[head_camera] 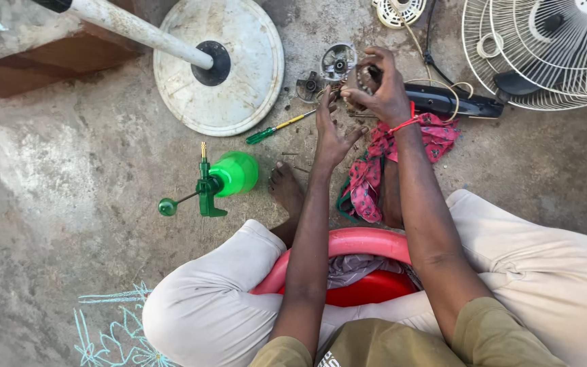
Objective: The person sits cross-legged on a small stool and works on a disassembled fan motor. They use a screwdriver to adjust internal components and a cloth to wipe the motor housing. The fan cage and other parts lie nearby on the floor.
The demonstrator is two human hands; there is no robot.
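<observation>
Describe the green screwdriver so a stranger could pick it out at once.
Start at the round white fan base lying on the concrete floor. Just below its right edge lies the screwdriver, near the left hand. Its green handle and slim yellow shaft set it apart from the bulky green spray bottle.

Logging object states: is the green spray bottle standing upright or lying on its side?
On its side: the green spray bottle lies flat on the concrete floor, its pump rod pointing left.

Bare concrete floor (56, 197), rough and stained, pale patches at left, lit by even daylight. Chalk line drawing (113, 326) in light blue at the lower left edge, another trace of chalk top left. Reddish-brown brick step (42, 64) runs along the upper left corner.
</observation>
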